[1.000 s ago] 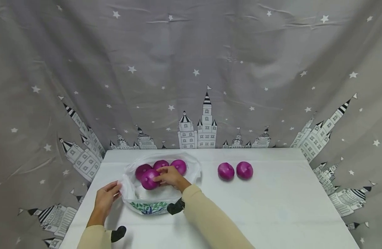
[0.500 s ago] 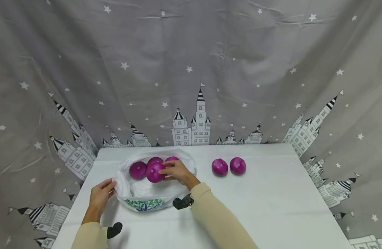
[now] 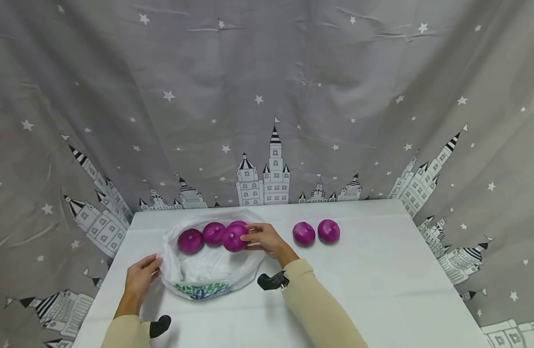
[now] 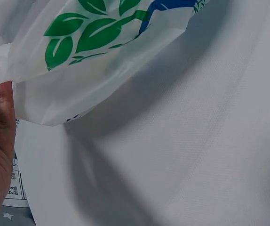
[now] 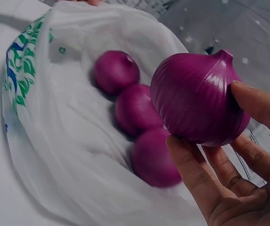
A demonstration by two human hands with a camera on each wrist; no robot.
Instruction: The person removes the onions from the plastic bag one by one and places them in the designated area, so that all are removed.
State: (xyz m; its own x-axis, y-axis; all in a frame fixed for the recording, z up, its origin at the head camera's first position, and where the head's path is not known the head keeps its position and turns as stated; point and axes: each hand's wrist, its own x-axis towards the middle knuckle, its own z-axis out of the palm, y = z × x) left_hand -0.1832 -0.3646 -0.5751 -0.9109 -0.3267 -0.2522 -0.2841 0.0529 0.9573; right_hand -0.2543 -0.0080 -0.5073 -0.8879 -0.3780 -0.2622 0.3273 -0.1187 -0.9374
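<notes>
My right hand [image 3: 267, 239] grips a purple onion [image 3: 234, 238] above the right part of a white plastic bag [image 3: 201, 268]. In the right wrist view this onion [image 5: 198, 99] is held between thumb and fingers, its pointed tip upward. Three more onions lie in the open bag in a row: one at left [image 3: 190, 241], one in the middle [image 3: 213, 234], and one at right [image 5: 156, 157], mostly behind the held one in the head view. My left hand [image 3: 140, 279] pinches the bag's left rim; the left wrist view shows its fingers [image 4: 5, 113] on the plastic.
Two purple onions, one [image 3: 303, 234] beside the other [image 3: 329, 231], sit on the white table [image 3: 380, 290] right of the bag. A grey curtain [image 3: 336, 72] with stars and castles hangs behind the table.
My right hand has lifted the onion and carried it rightward over the bag, uncovering the left and middle onions. The left hand stays at the bag's rim. The head view has shifted slightly.
</notes>
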